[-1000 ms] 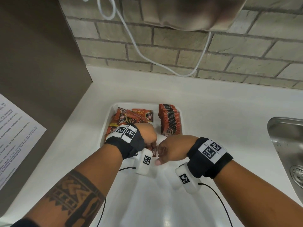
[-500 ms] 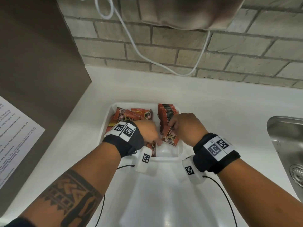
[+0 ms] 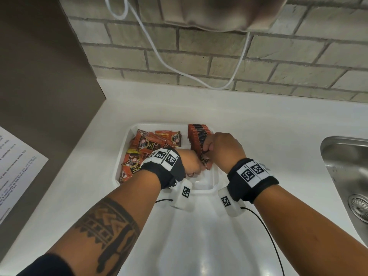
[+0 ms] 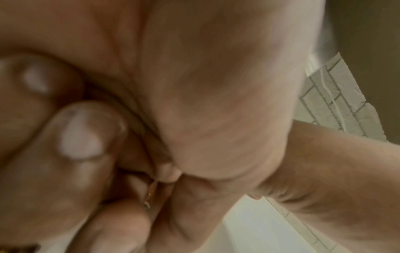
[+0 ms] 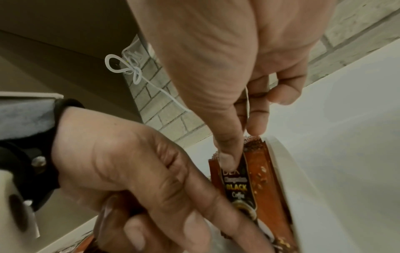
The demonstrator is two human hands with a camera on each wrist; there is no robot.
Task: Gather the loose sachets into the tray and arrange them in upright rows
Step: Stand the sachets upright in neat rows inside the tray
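A white tray [image 3: 216,182] sits on the counter. Red-and-black coffee sachets [image 3: 151,144] lie loose in its left half. An upright row of sachets [image 3: 198,134] stands along its right side. My right hand [image 3: 207,150] pinches the top edge of the row's front sachet [image 5: 238,188] between thumb and forefinger. My left hand [image 3: 196,166] is just left of it, with its index finger laid against that sachet's face. The other left fingers curl round a thin sachet edge [image 4: 149,193]. How many sachets the left hand holds is hidden.
A steel sink [image 3: 346,166] is set into the counter at the right. A brown side panel [image 3: 39,76] with a printed sheet [image 3: 16,166] rises at the left. A white cable [image 3: 159,56] hangs on the brick wall behind. Thin black wrist-camera leads [image 3: 266,232] trail near me.
My right hand has gone from beside the left hand at the tray's near edge up to the front of the upright row, carrying a sachet. The left hand has shifted slightly right.
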